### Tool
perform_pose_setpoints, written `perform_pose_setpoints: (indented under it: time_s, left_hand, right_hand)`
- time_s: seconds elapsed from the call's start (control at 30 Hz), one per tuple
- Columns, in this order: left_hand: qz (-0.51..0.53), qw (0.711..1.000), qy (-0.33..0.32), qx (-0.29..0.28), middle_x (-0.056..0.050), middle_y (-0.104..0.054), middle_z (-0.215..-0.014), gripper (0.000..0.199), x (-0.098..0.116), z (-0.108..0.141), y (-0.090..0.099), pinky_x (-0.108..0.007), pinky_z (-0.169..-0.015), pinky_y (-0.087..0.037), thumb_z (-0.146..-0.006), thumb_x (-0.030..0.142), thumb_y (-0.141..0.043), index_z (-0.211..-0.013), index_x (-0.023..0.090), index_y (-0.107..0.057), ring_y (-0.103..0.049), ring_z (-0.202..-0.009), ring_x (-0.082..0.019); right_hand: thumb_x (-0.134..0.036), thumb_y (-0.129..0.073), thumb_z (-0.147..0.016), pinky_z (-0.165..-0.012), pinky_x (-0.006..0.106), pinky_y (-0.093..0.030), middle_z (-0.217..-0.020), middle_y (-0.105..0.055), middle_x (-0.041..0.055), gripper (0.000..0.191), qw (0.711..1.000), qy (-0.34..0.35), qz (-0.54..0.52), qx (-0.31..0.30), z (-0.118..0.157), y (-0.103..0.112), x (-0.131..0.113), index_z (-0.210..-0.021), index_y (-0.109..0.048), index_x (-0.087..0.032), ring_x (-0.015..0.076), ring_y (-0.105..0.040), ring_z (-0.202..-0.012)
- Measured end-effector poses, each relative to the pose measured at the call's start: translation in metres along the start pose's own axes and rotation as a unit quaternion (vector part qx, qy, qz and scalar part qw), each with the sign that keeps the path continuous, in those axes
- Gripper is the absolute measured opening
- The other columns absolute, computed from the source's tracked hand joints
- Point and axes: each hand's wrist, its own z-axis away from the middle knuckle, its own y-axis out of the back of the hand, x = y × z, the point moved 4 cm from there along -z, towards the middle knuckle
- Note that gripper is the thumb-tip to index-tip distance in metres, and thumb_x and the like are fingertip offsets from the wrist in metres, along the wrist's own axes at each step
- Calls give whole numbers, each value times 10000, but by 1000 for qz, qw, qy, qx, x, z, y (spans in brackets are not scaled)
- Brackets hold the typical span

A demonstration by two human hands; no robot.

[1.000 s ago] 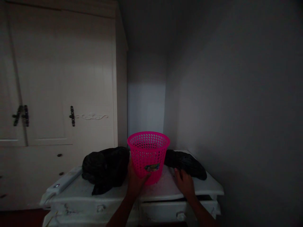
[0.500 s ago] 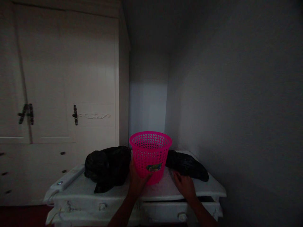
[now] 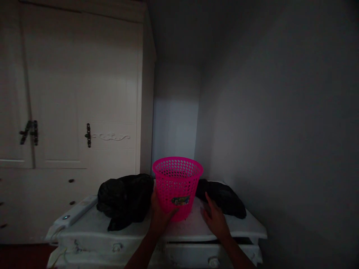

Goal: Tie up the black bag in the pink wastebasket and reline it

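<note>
A bright pink perforated plastic wastebasket (image 3: 179,186) stands upright on the white dresser top, with a small label low on its front. My left hand (image 3: 161,218) grips its lower left side, thumb across the front and fingers round the side. To the right of the basket, my right hand (image 3: 215,220) is apart from it, holding nothing, fingers spread and index finger pointing up. Just behind that hand lies a black plastic bag (image 3: 227,200). On the left, a larger bunched black plastic bag (image 3: 126,200) sits close to the basket and my left hand.
The white dresser (image 3: 193,231) has a slightly pulled-out drawer (image 3: 193,252) at front right. A white power strip (image 3: 74,215) with cables lies along its left edge. A cream wardrobe (image 3: 112,93) rises at the left, and a grey wall (image 3: 266,130) bounds the right.
My right hand's fingers have gone from curled to stretched out, the index finger rising. My left hand stays on the wastebasket. The view has shifted slightly.
</note>
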Motion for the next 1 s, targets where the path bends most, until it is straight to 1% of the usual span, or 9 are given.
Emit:
perform_pose_setpoints:
  time_s: [0.1, 0.23, 0.4, 0.53, 0.6, 0.7, 0.83, 0.93, 1.0]
  left_hand:
    - [-3, 1000, 2, 18, -220, -208, -1688, 1257, -2, 3, 0, -603, -1284, -220, -707, 618, -843, -1644, 214, -109, -230, -1578, -399]
    - [-42, 997, -36, 55, -192, -256, -1670, 805, 8, 23, 8, -558, -1254, -311, -992, 476, -551, -1646, 226, -154, -335, -1537, -323]
    - [-211, 956, -175, 107, -181, -463, -1525, 696, 59, 37, 54, -512, -1114, -462, -979, 281, -582, -1608, 253, -286, -469, -1405, -303]
    - [-434, 887, -150, 46, -201, -519, -1525, 558, 91, 8, 98, -561, -1136, -378, -960, 305, -591, -1502, 201, -502, -511, -1355, -366]
    - [-514, 851, -104, -23, -200, -575, -1496, 478, 91, -9, 114, -589, -1148, -336, -937, 279, -591, -1404, 182, -614, -534, -1339, -396]
    - [-565, 815, 13, -125, -185, -767, -1179, 329, 76, -31, 137, -560, -1095, -382, -954, 227, -495, -1170, 182, -740, -679, -1150, -367]
    - [-515, 836, 170, -83, -186, -794, -948, 451, 75, -56, 175, -418, -821, -513, -1019, 330, -322, -1226, 166, -687, -756, -857, -331]
    - [-426, 887, 169, 49, -194, -788, -1011, 492, 100, -70, 199, -398, -819, -524, -996, 422, -315, -1159, 163, -700, -748, -929, -345]
    - [-342, 920, 158, 108, -178, -787, -989, 480, 121, -73, 205, -389, -839, -532, -964, 468, -338, -986, 179, -721, -734, -951, -341]
  right_hand:
    - [-368, -519, -931, -1112, 457, -513, -1480, -602, 193, 739, 999, -33, 3, 34, -1, -1, 10, -1609, -354, -124, 291, -620, -1333]
    - [-377, -470, -942, -984, 415, -582, -1248, -746, 170, 561, 998, -57, 9, 24, 3, -4, 15, -1435, -582, -134, 282, -746, -1093]
    - [-400, -459, -963, -735, 302, -587, -942, -803, 93, 405, 999, -44, 13, 1, 10, -2, 4, -1218, -704, -204, 235, -775, -785]
    - [-422, -443, -973, -637, 274, -551, -900, -807, 83, 393, 998, -41, 35, 19, 13, 3, -4, -1175, -714, -221, 237, -780, -727]
    - [-428, -431, -973, -599, 277, -542, -898, -810, 82, 401, 997, -41, 54, 22, 13, 3, -5, -1166, -716, -225, 244, -779, -693]
    - [-419, -447, -968, -594, 284, -556, -905, -818, 78, 383, 998, -25, 56, 13, 14, 5, -5, -1162, -719, -231, 251, -785, -694]
    - [-379, -471, -967, -715, 317, -614, -1043, -816, 102, 354, 999, 28, 3, 32, 18, 12, -19, -1169, -713, -217, 260, -799, -843]
    - [-373, -488, -988, -768, 322, -617, -1037, -803, 120, 327, 994, 82, -64, 29, 22, 16, -59, -1144, -724, -210, 245, -778, -871]
    - [-389, -514, -1003, -751, 313, -603, -972, -787, 105, 306, 987, 101, -121, -32, 23, 13, -100, -1139, -730, -220, 222, -746, -814]
